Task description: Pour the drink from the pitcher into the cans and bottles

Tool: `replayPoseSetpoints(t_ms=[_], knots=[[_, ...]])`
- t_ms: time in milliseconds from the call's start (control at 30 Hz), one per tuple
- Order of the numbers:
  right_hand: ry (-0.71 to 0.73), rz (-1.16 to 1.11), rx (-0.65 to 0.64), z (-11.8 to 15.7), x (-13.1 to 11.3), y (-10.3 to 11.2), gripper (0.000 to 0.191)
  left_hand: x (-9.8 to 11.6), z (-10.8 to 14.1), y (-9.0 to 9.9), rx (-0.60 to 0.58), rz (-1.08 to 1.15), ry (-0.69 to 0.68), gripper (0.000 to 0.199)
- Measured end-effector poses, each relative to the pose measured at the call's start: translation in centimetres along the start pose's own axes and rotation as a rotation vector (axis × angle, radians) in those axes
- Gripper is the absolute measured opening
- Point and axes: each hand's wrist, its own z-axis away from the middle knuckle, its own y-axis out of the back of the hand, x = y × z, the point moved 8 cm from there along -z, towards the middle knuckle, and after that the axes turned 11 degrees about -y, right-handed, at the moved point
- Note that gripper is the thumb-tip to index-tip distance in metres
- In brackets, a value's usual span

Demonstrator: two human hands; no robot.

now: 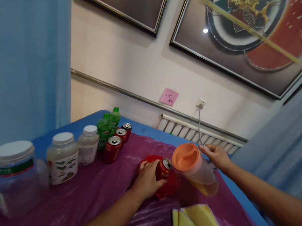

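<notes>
Grasping the red can (162, 170) with our left hand (147, 178), we have it at the red dish (166, 189); its thin metal should be light, slick and easily dented, best held mid-body. Just beside, our right hand (219, 157) grips the orange-lidded pitcher (200, 175) by its handle (213, 167).

Red on red before you — red can (164, 170), red dish (168, 188)! Your clear pitcher (205, 178) flashes an orange lid (185, 157) — yellow cloth (197, 218) towards the table's (139, 128) near edge, purple sheet (134, 146) over blue, green bottles (104, 127) near the far-left corner.
</notes>
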Motion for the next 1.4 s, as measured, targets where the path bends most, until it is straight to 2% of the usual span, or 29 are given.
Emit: replayPoseSetpoints(t_ms=[567,933,1400], knots=[[-0.035,-0.016,-0.015,-0.15,0.81,-0.23,0.057,-0.03,0.0,-0.03,-0.009,-0.001,0.005,0.072],[-0.015,-0.018,0.002,0.03,0.1,0.06,0.058,-0.26,0.0,-0.21,0.003,-0.006,-0.001,0.073],[-0.043,-0.047,-0.013,0.15,0.57,0.01,0.059,0.02,0.02,-0.03,0.001,0.007,-0.005,0.069]])
